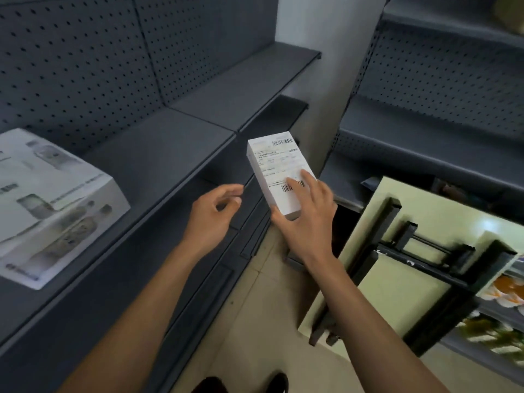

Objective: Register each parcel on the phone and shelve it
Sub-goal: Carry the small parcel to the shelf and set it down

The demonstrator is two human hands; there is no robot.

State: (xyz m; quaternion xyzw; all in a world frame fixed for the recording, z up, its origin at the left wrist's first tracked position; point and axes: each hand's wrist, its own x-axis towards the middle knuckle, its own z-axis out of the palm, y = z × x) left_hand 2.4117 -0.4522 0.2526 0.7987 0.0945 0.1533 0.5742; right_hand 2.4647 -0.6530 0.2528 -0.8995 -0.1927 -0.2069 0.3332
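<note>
A small white parcel (279, 171) with a shipping label and two barcodes is held in the air in front of the dark grey shelf (158, 165). My right hand (304, 219) grips its near end, thumb underneath and fingers laid across the label. Just left of the parcel, my left hand (211, 212) hovers with loosely curled fingers and holds nothing. A larger white printed box (54, 202) lies on the shelf at the left. No phone is in view.
Grey pegboard shelving (85, 66) runs along the left and a second unit (442, 80) stands at the right. A pale green overturned table with black legs (397, 265) leans at the lower right. Colourful goods (504, 296) sit at the right edge.
</note>
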